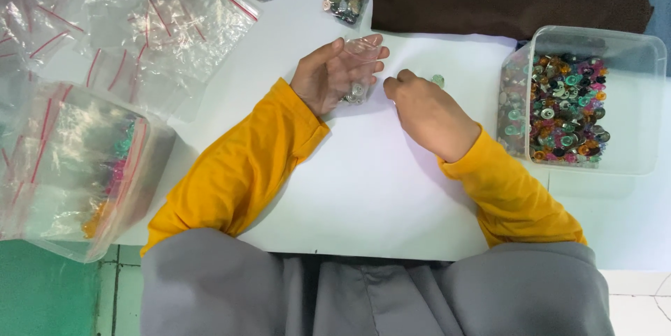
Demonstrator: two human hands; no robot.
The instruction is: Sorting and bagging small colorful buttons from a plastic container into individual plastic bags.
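We see a small clear bag [358, 70] held upright at upper centre, a few buttons inside; loose pale buttons [437, 80] lie just right.

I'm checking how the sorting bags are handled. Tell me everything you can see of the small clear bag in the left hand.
The small clear bag is thin, glossy, see-through plastic, held upright and open in the left hand, whose fingers wrap its upper part. A few pale buttons sit at its bottom. It hovers just above the white sheet, beside the right hand, which does not visibly touch it. Whether it has a red seal strip cannot be told.
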